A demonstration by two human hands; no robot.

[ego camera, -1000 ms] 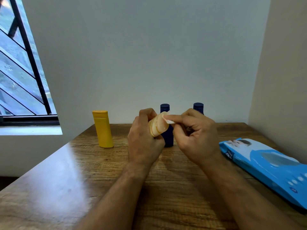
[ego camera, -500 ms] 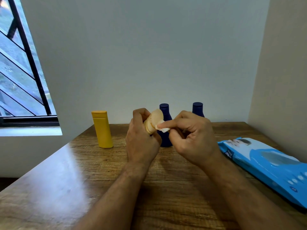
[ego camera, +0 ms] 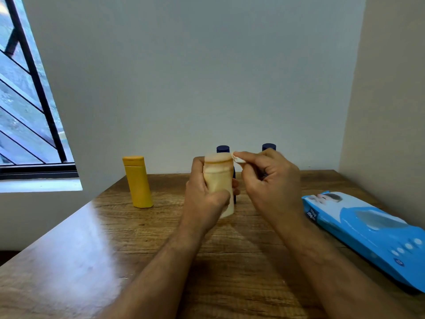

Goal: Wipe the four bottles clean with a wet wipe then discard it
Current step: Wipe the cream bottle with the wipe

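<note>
Left hand [ego camera: 207,199] grips the cream bottle [ego camera: 219,180] upright, fingers wrapped round its body from the left, thumb across the lower front; bottle base sits just above the table [ego camera: 92,249], contact with the wood not clear. Bottle is blurred. Right hand [ego camera: 269,180] is just right of the cream bottle, thumb and index finger pinching a small wad of white wet wipe [ego camera: 239,158]. The wipe sits at the cream bottle's top right edge, touching or nearly touching the cap rim; cannot tell which. Other right fingers are curled in toward the palm.

Relative to the cream bottle: yellow bottle [ego camera: 138,183] stands well to its left on the table, leaning slightly, capped, untouched by either hand. First dark blue bottle [ego camera: 223,148] stands right behind it, only the cap and a sliver of the body showing past the cream bottle. Second dark blue bottle [ego camera: 268,147] stands behind and to the right, mostly hidden by the right hand, cap visible above the knuckles. Blue wipes pack [ego camera: 368,233] lies flat far to the right, near the table's right edge, well apart from both hands.

Window with black bars [ego camera: 30,88] is far left of the cream bottle, beyond the table. Both forearms reach in from the bottom edge.
</note>
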